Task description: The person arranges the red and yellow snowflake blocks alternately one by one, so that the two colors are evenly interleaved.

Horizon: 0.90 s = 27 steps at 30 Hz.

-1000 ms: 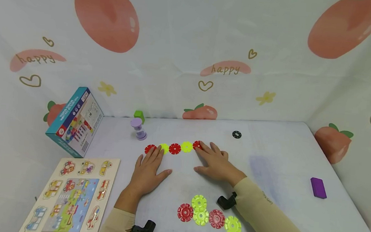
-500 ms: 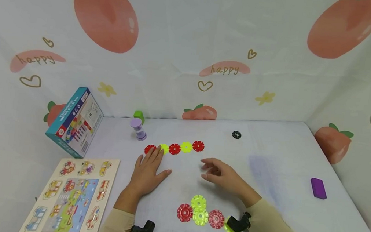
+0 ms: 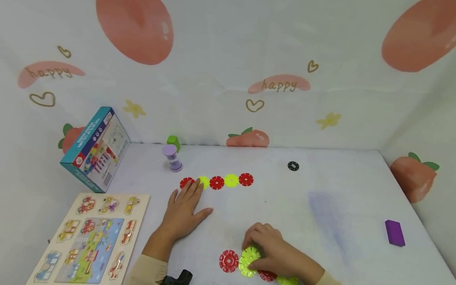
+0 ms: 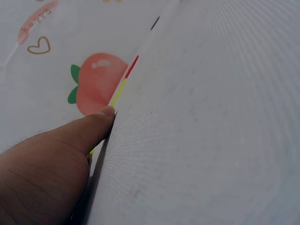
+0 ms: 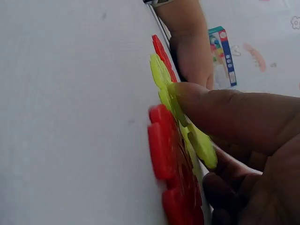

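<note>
My left hand [image 3: 182, 217] lies flat, its fingertips on the left end of a row of plastic notched discs. Beyond them the row shows a red disc [image 3: 217, 182], a yellow-green disc [image 3: 231, 180] and another red disc [image 3: 246, 179]. Closer to me, my right hand [image 3: 277, 253] pinches a yellow-green notched disc [image 5: 202, 146] between thumb and fingers. In the right wrist view that disc tilts up over another yellow-green one [image 5: 160, 71]. To its left lies a red disc [image 3: 228, 261]. A second red disc [image 5: 161, 143] and a yellow-green disc [image 3: 288, 283] are partly hidden by the right hand.
A wooden picture puzzle board [image 3: 138, 216] and a blue box [image 3: 99, 149] stand at the left. Behind the row are a purple hourglass-shaped toy [image 3: 173, 158] and a green block [image 3: 173, 143]. A black disc [image 3: 293, 166] lies at the back, a purple block [image 3: 395, 233] at the right.
My right hand has left the red disc at the row's right end, come back toward me, and taken hold of a yellow-green disc in the near group. The left hand has stayed put.
</note>
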Tool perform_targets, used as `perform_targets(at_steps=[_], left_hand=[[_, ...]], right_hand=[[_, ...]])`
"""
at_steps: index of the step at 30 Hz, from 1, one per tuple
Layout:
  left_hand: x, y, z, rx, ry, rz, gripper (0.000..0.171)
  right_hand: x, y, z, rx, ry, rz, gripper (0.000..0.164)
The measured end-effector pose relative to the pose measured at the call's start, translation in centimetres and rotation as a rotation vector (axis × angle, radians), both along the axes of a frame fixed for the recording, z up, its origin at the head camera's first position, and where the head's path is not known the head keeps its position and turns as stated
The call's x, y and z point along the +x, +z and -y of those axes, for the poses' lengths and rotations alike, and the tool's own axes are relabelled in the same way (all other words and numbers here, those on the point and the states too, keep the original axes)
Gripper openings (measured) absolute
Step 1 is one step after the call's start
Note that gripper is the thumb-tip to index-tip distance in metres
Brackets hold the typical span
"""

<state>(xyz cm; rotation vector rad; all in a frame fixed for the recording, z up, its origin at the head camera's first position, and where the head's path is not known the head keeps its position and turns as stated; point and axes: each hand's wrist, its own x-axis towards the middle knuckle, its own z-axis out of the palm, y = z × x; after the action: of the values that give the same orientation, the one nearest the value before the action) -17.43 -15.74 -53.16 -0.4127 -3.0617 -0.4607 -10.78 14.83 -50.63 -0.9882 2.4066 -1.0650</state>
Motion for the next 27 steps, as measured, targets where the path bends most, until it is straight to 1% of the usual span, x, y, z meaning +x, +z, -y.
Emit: perform_targets(at_steps=[5,9,11,13,17,19,20,22,25,27], left_hand=[[0.0,0.0,0.1,-0.010,-0.001,0.014,0.085],[0.1,0.2,0.0,-0.004,0.000,0.013,0.085],[0.1,0.2,0.0,-0.004,0.000,0.012,0.085],[0.1,0.3,0.0,-0.005,0.000,0.012,0.085],[0.0,0.3,0.0,-0.006,0.002,0.018,0.085],[0.0,0.2,0.0,-0.006,0.003,0.019,0.085],[0.0,0.2,0.0,-0.006,0.004,0.019,0.085],[0.0,0.2,0.0,-0.006,0.004,0.016,0.085],[0.0,0.2,0.0,-0.002,0.000,0.011,0.085],[0.0,0.2,0.0,-0.002,-0.002,0.007,0.085]], right_hand=[[0.0,0.1,-0.1,-0.034,-0.014,0.044,0.031],[-0.2,0.3,-0.4,-0.073,-0.069,0.157,0.027],[-0.4,0.5,-0.6,-0.093,-0.112,0.200,0.023],[-0.6,0.6,-0.8,-0.109,-0.170,0.205,0.018],[-1.3,0.9,-1.4,-0.101,-0.285,0.143,0.012],[-1.9,1.2,-1.9,-0.110,-0.340,0.147,0.008],[-2.3,1.4,-2.1,-0.132,-0.369,0.167,0.007],[-3.2,1.8,-2.6,-0.194,-0.431,0.217,0.012],[-5.2,2.0,-3.5,-0.327,-0.521,0.291,0.021],[-6.9,1.8,-4.0,-0.386,-0.576,0.307,0.022]])
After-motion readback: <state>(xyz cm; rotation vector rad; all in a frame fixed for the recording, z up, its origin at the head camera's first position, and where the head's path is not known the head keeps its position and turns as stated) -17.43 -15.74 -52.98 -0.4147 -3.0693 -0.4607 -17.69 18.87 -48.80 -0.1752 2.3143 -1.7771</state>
